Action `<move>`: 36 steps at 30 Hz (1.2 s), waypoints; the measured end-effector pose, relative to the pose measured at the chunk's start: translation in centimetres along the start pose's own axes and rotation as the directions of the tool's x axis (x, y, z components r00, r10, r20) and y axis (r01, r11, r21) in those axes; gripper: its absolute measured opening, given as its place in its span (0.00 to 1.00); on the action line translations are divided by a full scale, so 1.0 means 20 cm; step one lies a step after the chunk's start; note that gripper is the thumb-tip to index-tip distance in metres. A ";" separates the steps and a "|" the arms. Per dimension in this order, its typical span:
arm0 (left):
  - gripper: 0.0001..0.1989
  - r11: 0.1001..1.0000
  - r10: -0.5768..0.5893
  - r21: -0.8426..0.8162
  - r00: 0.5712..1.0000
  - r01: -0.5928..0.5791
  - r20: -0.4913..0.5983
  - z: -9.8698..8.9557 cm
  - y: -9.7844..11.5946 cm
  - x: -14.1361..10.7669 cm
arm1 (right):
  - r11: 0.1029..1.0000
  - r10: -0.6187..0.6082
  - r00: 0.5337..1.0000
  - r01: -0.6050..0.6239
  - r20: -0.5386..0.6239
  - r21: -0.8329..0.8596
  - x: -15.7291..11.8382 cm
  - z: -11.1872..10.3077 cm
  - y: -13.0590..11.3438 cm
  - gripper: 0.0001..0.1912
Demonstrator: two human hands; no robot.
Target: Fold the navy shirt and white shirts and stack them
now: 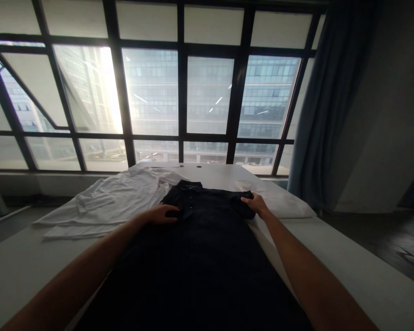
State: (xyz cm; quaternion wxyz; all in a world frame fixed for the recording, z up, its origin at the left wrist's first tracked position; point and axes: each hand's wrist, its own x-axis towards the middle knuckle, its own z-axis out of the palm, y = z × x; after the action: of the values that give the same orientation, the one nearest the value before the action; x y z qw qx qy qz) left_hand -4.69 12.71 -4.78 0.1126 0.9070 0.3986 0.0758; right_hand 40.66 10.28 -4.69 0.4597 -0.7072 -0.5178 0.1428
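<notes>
The dark shirt lies on the desk, collar at the far end, beside white clothes. The right hand has a closed grip, pinching 1 sleeve; the left hand rests at the opposite shoulder, its hold unclear. Arranging the shirt flat seems underway; the next move probably calls for evening both sides.

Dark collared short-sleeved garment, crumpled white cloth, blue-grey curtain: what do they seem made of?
Dark collared short-sleeved garment: probably soft matte fabric; it drapes flat with little shine, weave unclear.
Crumpled white cloth: likely thin, matte, cotton-like fabric, judging by its creases.
Blue-grey curtain: seemingly heavier matte fabric, hanging in long folds; fibre unclear.
</notes>
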 end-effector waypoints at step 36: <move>0.39 0.995 -0.056 0.080 0.997 0.053 0.045 0.09 0.18 0.06 | 0.625 -0.351 0.750 0.633 0.561 -0.457 -0.61 0.51 -0.78 0.20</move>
State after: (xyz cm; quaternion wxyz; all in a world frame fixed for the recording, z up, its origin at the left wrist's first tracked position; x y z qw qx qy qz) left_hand -0.88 11.05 -5.49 0.0881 0.9011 0.4232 0.0356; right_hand 19.36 5.52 -1.06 0.0984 -0.5946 -0.7977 -0.0232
